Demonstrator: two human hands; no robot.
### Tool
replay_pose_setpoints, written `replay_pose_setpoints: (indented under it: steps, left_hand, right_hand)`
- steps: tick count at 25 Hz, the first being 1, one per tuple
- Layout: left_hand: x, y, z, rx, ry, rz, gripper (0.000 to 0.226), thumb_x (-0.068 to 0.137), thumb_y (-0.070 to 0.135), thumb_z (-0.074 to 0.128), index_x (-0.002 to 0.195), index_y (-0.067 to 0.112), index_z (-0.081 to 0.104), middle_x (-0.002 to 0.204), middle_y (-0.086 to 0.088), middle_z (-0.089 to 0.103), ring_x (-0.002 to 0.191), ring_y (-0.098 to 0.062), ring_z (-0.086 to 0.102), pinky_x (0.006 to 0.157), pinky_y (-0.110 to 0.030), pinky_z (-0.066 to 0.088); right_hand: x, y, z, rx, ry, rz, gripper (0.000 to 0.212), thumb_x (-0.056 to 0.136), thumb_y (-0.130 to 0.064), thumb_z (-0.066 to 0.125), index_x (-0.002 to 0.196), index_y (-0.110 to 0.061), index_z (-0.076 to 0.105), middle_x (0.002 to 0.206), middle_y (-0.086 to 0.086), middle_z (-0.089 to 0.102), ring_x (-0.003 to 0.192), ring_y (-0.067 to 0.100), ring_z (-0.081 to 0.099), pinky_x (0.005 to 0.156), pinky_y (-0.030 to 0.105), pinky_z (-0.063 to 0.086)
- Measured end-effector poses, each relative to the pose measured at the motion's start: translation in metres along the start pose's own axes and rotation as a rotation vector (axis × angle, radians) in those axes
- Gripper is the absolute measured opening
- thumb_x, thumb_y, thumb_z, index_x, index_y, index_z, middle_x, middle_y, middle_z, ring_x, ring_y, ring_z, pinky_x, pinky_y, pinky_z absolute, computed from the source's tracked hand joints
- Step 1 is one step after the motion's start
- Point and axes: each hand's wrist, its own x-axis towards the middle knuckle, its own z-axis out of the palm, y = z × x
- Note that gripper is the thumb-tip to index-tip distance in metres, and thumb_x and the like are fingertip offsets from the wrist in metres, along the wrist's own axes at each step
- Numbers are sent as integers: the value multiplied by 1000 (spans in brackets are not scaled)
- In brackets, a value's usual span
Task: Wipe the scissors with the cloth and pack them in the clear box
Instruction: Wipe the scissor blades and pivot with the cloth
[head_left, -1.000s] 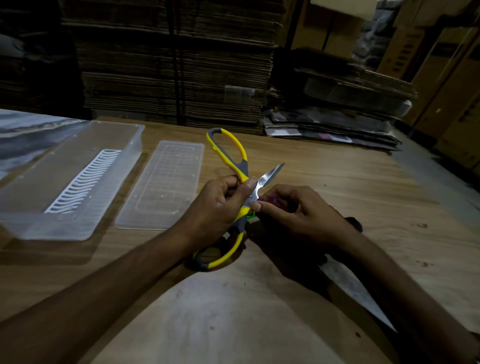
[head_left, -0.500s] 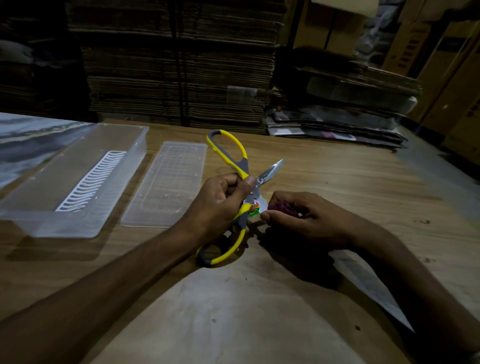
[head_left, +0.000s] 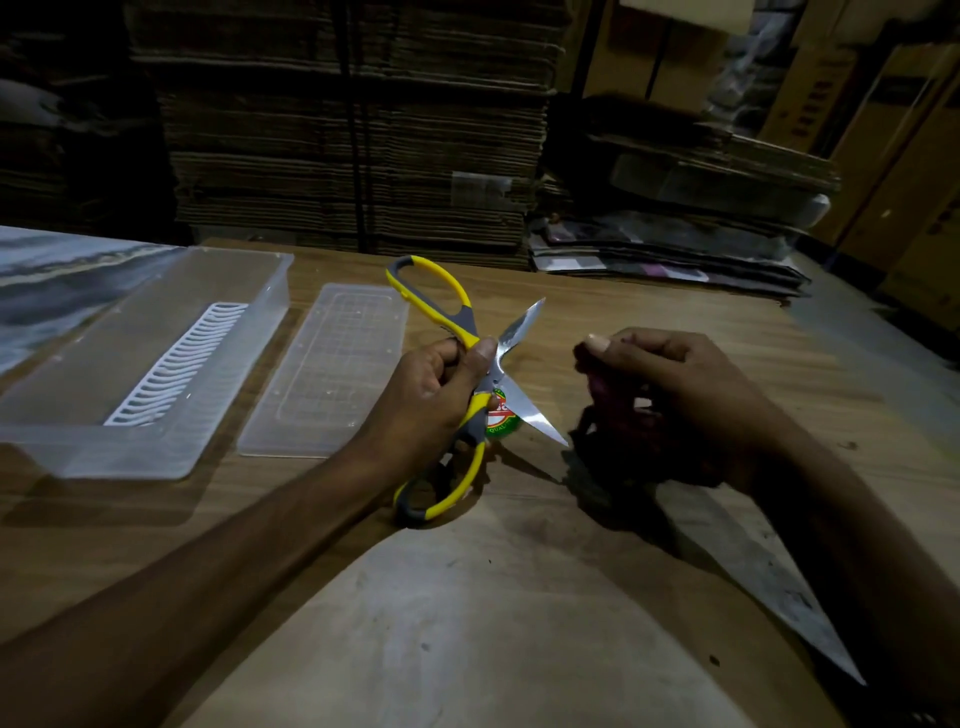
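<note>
My left hand (head_left: 436, 395) grips yellow-and-grey scissors (head_left: 524, 413) at the pivot, blades spread wide in an X above the wooden table (head_left: 649, 332). One blade points up and right, the other down and right, with a round sticker near the pivot. My right hand (head_left: 691, 400) holds a bunched dark purple cloth (head_left: 597, 395) just right of the blades, not touching them. The clear box (head_left: 270, 283) lies open at the left with a white slotted insert (head_left: 182, 364) inside. Its clear lid (head_left: 332, 374) lies flat beside it.
Stacks of flattened cardboard (head_left: 353, 156) rise behind the table. Flat printed sheets (head_left: 665, 260) lie piled at the back right. A pale sheet (head_left: 467, 634) covers the near table, and a grey patterned sheet (head_left: 62, 280) sits at the far left.
My right hand with the cloth has pulled away to the right, off the blades. The lower blade is now exposed, and the scissors stay spread in my left hand.
</note>
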Motion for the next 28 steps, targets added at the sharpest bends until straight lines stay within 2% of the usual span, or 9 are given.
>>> replay_pose_setpoints:
  steps: [3,5,7,9,12,15,19,22,28]
  left_hand:
    - [0,2,2,20,-17,24,50,100,48,62,93,-2,69,93,-39,68,83,-40,74,86,-70,60]
    - [0,0,2,51,-25,35,44,103,43,62,89,3,69,78,-20,72,78,-35,76,86,-67,62]
    - [1,-3,1,63,-32,41,37,108,34,60,84,8,68,65,4,69,68,-15,72,85,-65,62]
    - [2,-7,1,60,-40,50,38,108,33,59,85,4,68,67,7,66,70,-14,70,84,-63,63]
    - [2,-3,2,95,-38,69,37,110,29,57,79,10,65,58,16,63,59,0,63,64,-30,59]
    - [-1,0,4,128,-48,62,37,111,24,53,74,20,60,49,22,60,50,5,58,54,-8,43]
    - [1,-2,3,90,-17,73,37,109,28,57,73,22,64,54,13,61,55,0,56,59,-23,48]
    - [0,-1,1,24,32,50,41,111,23,54,70,18,60,47,15,60,46,3,56,51,-15,45]
    - [1,-2,3,16,23,27,37,110,24,56,74,18,65,54,11,65,56,-2,63,57,-23,54]
  right_hand:
    - [5,10,23,180,-42,104,30,87,-33,80,106,-9,80,97,8,77,87,26,70,72,30,57]
    - [7,15,24,132,-123,98,37,89,-24,81,125,-19,77,116,6,82,103,24,78,84,36,60]
    - [7,16,23,46,-132,40,44,93,-17,79,135,-29,71,122,2,81,112,23,79,86,34,61]
    - [6,18,27,-5,-129,-22,40,97,-15,75,134,-28,72,120,-2,82,110,18,80,85,27,62]
    - [7,20,37,-139,-164,-84,26,100,-23,71,126,-21,74,114,0,83,104,18,81,84,27,64]
    - [8,25,42,-431,-150,-162,29,97,-53,66,111,-29,72,103,-3,80,96,18,75,87,44,62]
    - [14,27,52,-430,-78,-241,28,100,-50,66,93,-24,73,87,-1,77,81,21,72,78,49,59]
    - [16,26,48,-426,-86,-216,18,102,-37,67,90,-25,74,85,0,78,82,22,74,77,47,60]
    - [0,17,11,-475,-282,-100,21,101,-27,71,87,-13,74,74,3,69,69,10,63,64,25,50]
